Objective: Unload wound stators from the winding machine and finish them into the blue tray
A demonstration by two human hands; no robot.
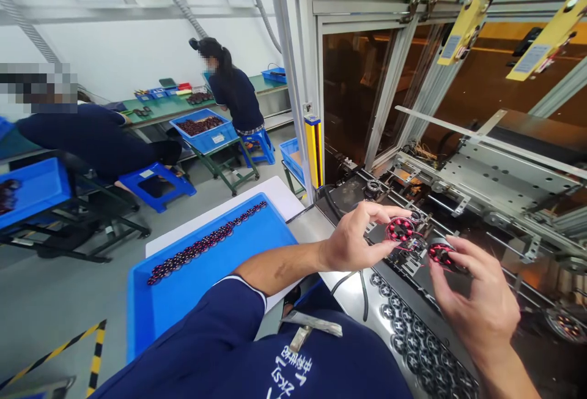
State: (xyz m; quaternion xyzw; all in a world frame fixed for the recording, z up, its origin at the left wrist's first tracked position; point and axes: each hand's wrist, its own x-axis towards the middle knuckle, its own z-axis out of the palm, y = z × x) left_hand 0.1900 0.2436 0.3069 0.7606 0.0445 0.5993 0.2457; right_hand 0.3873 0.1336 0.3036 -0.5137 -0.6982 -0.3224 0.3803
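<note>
My left hand (353,238) holds a round motor stator with pinkish-red windings (400,231) by its rim, thumb below and fingers above. A second stator, dark with red windings (441,254), is pinched between the thumb and fingers of my right hand (479,292). Both are held in the air over the machine's rails and fixtures (415,258), a short distance apart. Thin wires hang near the left one. Below my hands, several dark round parts with light star-shaped centres (403,319) lie in rows on the metal ledge.
On my left a large blue tray (247,264) carries rows of wound stators (202,249). A yellow-and-black post (314,153) stands by the machine frame. Two yellow units (468,26) hang overhead. Two co-workers sit at a green bench (160,108), near a blue bin (206,139) of parts.
</note>
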